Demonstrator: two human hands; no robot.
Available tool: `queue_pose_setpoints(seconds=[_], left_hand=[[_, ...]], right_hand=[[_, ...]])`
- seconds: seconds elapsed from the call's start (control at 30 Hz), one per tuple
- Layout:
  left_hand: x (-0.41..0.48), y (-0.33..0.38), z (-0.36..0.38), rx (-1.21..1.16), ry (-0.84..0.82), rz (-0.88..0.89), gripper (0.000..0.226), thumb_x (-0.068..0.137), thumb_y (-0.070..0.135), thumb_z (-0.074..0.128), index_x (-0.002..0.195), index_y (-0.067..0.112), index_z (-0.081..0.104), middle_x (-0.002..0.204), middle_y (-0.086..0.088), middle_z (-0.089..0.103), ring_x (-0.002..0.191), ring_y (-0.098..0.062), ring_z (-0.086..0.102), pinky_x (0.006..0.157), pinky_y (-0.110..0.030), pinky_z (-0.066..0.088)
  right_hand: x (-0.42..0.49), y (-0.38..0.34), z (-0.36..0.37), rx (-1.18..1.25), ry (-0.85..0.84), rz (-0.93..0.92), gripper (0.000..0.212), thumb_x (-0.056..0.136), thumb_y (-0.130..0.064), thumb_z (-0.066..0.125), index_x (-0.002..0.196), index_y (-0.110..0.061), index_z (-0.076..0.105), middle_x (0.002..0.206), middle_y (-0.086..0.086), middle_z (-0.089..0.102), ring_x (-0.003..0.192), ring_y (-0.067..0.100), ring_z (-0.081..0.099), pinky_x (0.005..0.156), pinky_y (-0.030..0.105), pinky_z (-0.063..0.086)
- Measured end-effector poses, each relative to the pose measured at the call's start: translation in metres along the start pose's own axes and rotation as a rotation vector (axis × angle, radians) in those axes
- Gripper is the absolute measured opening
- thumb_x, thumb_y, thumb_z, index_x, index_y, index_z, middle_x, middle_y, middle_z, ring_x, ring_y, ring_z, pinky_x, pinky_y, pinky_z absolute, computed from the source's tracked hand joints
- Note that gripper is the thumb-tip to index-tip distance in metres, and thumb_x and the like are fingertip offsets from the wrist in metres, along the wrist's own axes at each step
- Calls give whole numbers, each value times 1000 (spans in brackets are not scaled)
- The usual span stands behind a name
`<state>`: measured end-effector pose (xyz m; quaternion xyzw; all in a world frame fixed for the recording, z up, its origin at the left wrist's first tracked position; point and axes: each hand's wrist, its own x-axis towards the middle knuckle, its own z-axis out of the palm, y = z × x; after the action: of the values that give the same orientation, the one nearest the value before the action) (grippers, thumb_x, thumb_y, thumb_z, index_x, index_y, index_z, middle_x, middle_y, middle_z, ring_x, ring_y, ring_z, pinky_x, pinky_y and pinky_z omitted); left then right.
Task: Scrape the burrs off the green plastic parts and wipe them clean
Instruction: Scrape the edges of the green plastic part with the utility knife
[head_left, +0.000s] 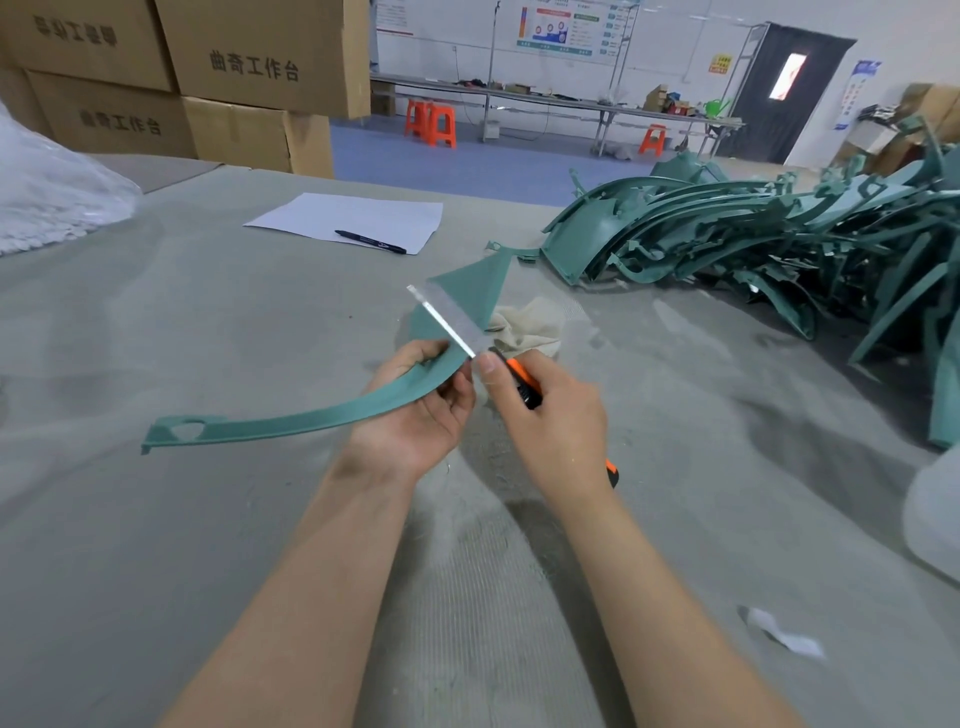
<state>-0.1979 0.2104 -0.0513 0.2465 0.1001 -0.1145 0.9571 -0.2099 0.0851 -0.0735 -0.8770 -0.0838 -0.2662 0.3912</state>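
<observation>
Between both grips, the left hand (415, 415) pinches a curved green part (322, 418); the right hand (550, 415) clasps an orange knife (522, 384), handle mostly hidden, blade across the part.

A grey felt-covered worktable (208, 322) fills the foreground. Stacked cardboard boxes (218, 78) stand at its far left edge. Beyond lies a blue floor (467, 161), with orange plastic stools (431, 123) beside a long bench (545, 101). The white wall (670, 47) carries what appear to be posters (558, 28). A dark door (795, 93) stands at right.
</observation>
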Motion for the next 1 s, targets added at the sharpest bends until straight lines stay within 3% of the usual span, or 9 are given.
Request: queue_pose_setpoints(seconds=[0.1,0.23,0.33,0.47,0.6,0.87,1.0], left_hand=[[0,3,-2,-78,-8,38,28,92,14,48,69,5,63,64,-5,62,52,-13,61,53,-19,51],[-1,10,-9,-83,-30,77,36,91,10,46,63,2,66,73,-8,59,56,-14,59,50,-17,50],[1,11,-6,-79,-35,84,29,92,10,47,68,5,63,65,-5,62,50,-11,61,47,-17,50],[-2,9,0,-46,-53,13,4,76,7,60,78,6,63,68,-3,65,51,-8,62,45,-17,48],[-3,4,3,-27,-44,-42,13,69,7,62,81,4,63,68,-4,66,50,-9,63,43,-17,48],[-6,0,5,-126,-45,-119,9,69,4,59,77,1,62,68,-6,63,47,-10,60,41,-17,47],[-6,-1,4,-155,-54,-120,10,70,4,58,78,0,62,67,-6,64,47,-10,60,41,-17,48]], right_hand=[[-5,-6,8,-13,-63,-82,48,90,-59,53,56,-32,31,46,-8,36,48,7,38,49,26,25],[-10,-13,12,50,-181,-157,42,84,-66,51,58,-36,37,49,-8,39,52,10,39,52,28,32],[-3,-9,6,131,-79,-59,48,84,-67,47,61,-25,44,49,-9,40,50,10,37,51,27,30],[9,7,-8,97,97,110,47,90,-60,49,68,-18,50,51,-7,43,51,9,40,51,28,30],[10,10,-11,61,100,128,43,91,-58,48,72,-21,51,54,-7,47,52,8,43,51,29,34],[8,4,-11,71,49,109,55,88,-62,45,83,-9,62,65,7,60,63,24,54,62,40,46],[7,3,-10,95,14,107,57,87,-63,45,86,-10,64,67,5,62,65,23,56,64,43,49]])
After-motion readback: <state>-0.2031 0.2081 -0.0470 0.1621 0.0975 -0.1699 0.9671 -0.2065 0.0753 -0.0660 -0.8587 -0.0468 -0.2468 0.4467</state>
